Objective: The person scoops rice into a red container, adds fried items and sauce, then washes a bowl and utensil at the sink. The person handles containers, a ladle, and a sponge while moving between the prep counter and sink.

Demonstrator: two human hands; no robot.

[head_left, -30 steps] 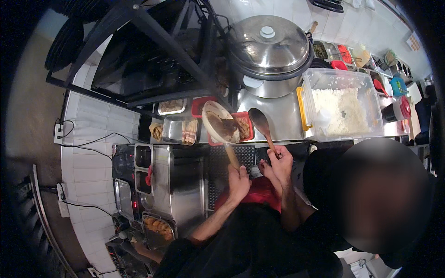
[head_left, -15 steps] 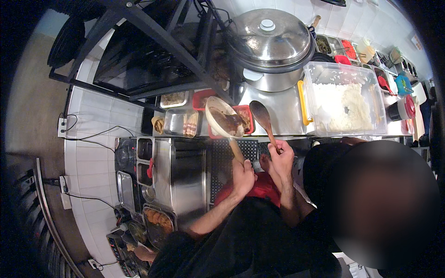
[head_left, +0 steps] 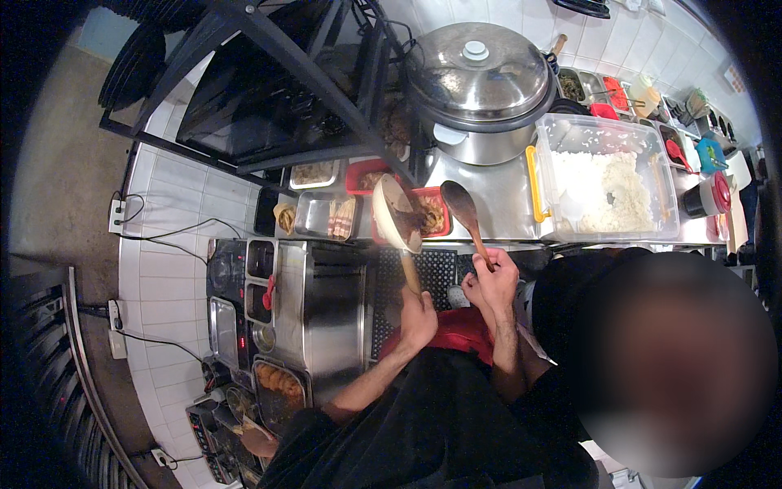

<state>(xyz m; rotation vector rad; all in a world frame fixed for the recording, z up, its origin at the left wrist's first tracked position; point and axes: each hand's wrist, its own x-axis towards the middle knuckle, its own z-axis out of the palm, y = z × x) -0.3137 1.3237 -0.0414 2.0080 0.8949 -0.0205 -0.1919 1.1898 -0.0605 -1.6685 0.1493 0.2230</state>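
Note:
My left hand [head_left: 419,318] is closed round the light wooden-coloured handle of a cream pan [head_left: 386,213]. The pan is tipped on its side, facing right, with brown residue inside. Right behind its lip sits a red container [head_left: 445,222] holding food pieces, partly hidden by the pan. A dark wooden spoon [head_left: 462,205] points up and away in my right hand [head_left: 497,281], its bowl just right of the red container and apart from the pan.
A large lidded steel pot [head_left: 481,81] and a clear bin of white rice [head_left: 603,191] stand on the steel counter. Beside the pan is a metal tray [head_left: 314,216]. A person in dark clothing [head_left: 562,301] is close at right; another hand [head_left: 259,442] shows at lower left.
The pan has tilted more steeply over the red container, with my left hand shifting slightly left and back. The wooden spoon and my right hand have barely moved.

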